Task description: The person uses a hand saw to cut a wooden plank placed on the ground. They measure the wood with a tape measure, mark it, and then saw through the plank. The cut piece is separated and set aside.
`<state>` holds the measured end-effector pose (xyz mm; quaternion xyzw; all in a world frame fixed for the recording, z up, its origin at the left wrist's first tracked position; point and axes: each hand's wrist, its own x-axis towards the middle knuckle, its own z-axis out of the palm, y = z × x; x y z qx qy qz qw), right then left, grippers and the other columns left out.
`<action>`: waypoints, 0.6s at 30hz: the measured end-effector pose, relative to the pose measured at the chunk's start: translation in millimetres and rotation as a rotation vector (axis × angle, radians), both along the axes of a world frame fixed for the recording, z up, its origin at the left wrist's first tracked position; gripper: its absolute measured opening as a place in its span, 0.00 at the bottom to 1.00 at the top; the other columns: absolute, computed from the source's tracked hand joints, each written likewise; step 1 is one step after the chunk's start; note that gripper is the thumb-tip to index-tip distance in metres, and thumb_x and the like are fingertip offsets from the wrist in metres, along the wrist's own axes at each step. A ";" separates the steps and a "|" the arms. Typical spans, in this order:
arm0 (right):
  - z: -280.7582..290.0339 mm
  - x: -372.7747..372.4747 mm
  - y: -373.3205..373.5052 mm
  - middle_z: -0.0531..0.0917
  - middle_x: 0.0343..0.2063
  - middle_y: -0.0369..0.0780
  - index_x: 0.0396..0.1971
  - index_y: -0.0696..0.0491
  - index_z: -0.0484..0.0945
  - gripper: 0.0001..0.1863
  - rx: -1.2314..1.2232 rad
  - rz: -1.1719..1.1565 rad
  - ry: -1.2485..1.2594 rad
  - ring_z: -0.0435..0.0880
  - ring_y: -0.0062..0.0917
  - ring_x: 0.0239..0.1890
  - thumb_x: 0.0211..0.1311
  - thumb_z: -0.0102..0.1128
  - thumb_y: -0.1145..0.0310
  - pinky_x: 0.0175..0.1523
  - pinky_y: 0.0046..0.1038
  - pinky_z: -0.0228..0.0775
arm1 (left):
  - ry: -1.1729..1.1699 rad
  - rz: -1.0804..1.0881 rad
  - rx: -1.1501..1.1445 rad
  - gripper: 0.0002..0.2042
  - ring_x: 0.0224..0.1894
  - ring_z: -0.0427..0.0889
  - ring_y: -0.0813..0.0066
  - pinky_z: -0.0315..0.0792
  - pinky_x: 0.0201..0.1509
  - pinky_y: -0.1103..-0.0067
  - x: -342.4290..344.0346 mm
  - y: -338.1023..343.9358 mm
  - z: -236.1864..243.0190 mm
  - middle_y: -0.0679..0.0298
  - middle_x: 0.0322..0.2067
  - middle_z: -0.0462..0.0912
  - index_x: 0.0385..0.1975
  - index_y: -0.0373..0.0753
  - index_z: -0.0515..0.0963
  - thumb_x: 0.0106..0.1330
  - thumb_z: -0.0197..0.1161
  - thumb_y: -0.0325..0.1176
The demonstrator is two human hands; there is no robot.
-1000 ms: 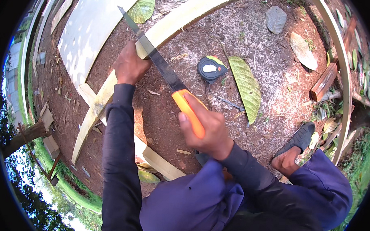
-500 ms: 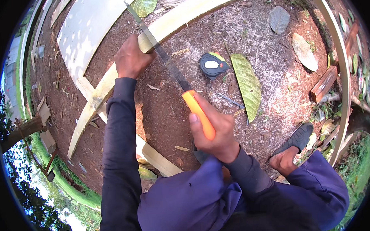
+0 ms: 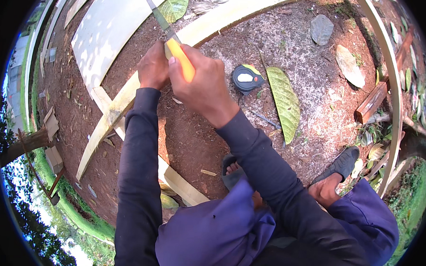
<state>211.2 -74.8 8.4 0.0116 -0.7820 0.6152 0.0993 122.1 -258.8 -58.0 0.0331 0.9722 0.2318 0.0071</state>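
Note:
A long pale wooden board [image 3: 236, 11] runs from the lower left up to the top. My left hand [image 3: 153, 67] is closed around it near the middle, holding it down. My right hand [image 3: 203, 81] grips the orange handle of a handsaw [image 3: 159, 17], its thumb along the handle. The narrow metal blade lies across the board just beyond my left hand and points to the upper left. The handle end is now close to the board's edge, with both hands nearly touching. Where blade meets wood is partly hidden by the handle.
A second wooden strip [image 3: 180, 184] crosses under the board. A dark tape measure [image 3: 245, 79] lies right of my hands, beside a large green leaf [image 3: 283, 105]. A white sheet [image 3: 106, 33] lies at upper left. A thin curved strip [image 3: 393, 92] stands at right.
My right hand has pushed the saw forward to the upper left, bringing the handle up to the board. My left hand stays on the board. The view has shifted slightly.

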 end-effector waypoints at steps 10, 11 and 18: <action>-16.4 51.3 16.4 0.87 0.31 0.55 0.54 0.62 0.81 0.19 -0.055 -0.037 0.032 0.89 0.47 0.28 0.67 0.61 0.68 0.34 0.40 0.82 | -0.031 -0.007 -0.333 0.23 0.46 0.87 0.46 0.79 0.52 0.58 6.5 25.5 21.2 0.50 0.40 0.86 0.42 0.39 0.76 0.55 0.74 0.48; -16.6 6.9 2.3 0.85 0.26 0.55 0.51 0.60 0.81 0.18 -0.003 -0.014 0.083 0.86 0.51 0.25 0.68 0.61 0.64 0.31 0.44 0.79 | 0.019 -0.053 -0.274 0.23 0.46 0.87 0.46 0.79 0.52 0.57 0.3 20.9 16.0 0.50 0.40 0.86 0.42 0.39 0.76 0.55 0.73 0.48; -27.3 123.3 42.6 0.89 0.42 0.55 0.57 0.68 0.78 0.23 -0.020 0.013 0.095 0.93 0.45 0.36 0.66 0.63 0.71 0.41 0.36 0.87 | -0.081 -0.003 -0.366 0.27 0.50 0.86 0.43 0.76 0.54 0.56 8.2 7.8 22.6 0.48 0.44 0.86 0.44 0.37 0.75 0.58 0.72 0.55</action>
